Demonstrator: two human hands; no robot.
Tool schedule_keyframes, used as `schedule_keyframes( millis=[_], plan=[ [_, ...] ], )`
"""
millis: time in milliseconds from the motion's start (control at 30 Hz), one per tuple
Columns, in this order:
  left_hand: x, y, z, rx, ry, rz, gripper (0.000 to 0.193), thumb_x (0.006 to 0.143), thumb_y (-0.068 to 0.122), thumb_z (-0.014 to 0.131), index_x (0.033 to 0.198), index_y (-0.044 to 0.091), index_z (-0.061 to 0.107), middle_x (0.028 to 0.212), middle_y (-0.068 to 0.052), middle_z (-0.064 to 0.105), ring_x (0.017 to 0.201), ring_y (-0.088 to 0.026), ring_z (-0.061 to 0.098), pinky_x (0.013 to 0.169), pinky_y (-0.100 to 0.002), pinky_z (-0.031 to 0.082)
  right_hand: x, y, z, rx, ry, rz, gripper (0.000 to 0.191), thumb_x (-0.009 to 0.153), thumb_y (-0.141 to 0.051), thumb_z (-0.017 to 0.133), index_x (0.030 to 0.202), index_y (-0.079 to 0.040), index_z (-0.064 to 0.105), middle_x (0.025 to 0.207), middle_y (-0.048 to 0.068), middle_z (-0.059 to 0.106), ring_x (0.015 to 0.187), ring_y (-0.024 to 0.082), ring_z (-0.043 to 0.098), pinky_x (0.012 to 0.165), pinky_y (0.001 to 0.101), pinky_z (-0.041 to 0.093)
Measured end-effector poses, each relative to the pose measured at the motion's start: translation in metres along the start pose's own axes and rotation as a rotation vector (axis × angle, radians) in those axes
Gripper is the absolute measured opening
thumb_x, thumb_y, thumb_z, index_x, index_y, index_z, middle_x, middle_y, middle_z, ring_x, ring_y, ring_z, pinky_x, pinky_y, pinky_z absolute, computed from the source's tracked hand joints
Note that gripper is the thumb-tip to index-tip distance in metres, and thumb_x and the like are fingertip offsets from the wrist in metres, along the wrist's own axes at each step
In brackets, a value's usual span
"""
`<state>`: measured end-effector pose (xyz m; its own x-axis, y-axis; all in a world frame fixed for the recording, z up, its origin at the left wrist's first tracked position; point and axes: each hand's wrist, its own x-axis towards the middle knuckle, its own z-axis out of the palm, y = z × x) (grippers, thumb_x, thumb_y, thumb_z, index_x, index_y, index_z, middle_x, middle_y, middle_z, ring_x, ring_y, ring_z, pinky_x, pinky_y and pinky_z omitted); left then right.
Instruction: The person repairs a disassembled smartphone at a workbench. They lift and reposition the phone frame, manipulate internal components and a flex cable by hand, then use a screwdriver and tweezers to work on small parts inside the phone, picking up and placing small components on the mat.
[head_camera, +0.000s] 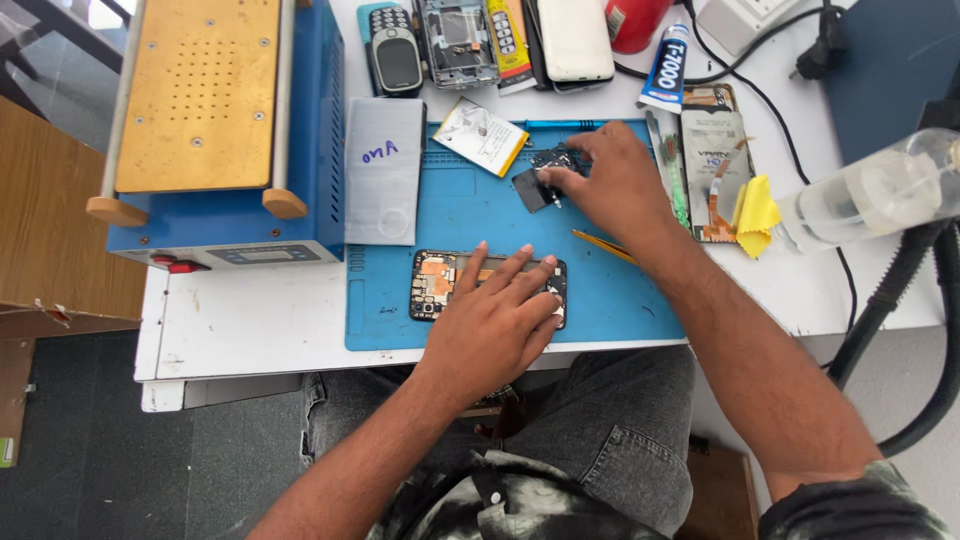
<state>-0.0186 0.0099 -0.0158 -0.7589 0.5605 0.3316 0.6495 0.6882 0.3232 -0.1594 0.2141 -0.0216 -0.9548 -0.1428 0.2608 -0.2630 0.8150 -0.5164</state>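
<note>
Phone repair workshop, one bench. White table (250, 320), centre: blue mat (620, 300) bearing an opened phone (440, 280) with boards exposed. Upper left: blue heating machine (230, 130) with a perforated brass plate. Top edge: keypad phone (397, 60), stripped phone frame (458, 40), glue tube (665, 70). Right: flex cables (715, 190), clear bottle (880, 195). Centre right: yellow tweezers (600, 245).

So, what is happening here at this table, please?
A person sits at a white table with a blue work mat. The left hand lies flat on an opened phone whose insides show. The right hand reaches further up the mat and touches small dark parts. Yellow tweezers lie on the mat beside the right wrist. A blue machine stands at the left.
</note>
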Motion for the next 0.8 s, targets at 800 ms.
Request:
schedule_keyframes(
  millis=[800],
  plan=[
    [-0.001,-0.004,0.005,-0.012,-0.027,-0.005,0.021,0.099,0.031,0.064,0.106,0.014,0.072,0.144,-0.011,0.062,0.142,-0.032,0.050,0.120,-0.066,0.026,0.014,0.038,-0.049,0.709,0.180,0.178,0.026,0.100,-0.004,0.070,0.126,-0.005,0.066,0.099,0.006,0.076,0.084,0.010,0.071,0.071,0.0251,0.058]
  ],
)
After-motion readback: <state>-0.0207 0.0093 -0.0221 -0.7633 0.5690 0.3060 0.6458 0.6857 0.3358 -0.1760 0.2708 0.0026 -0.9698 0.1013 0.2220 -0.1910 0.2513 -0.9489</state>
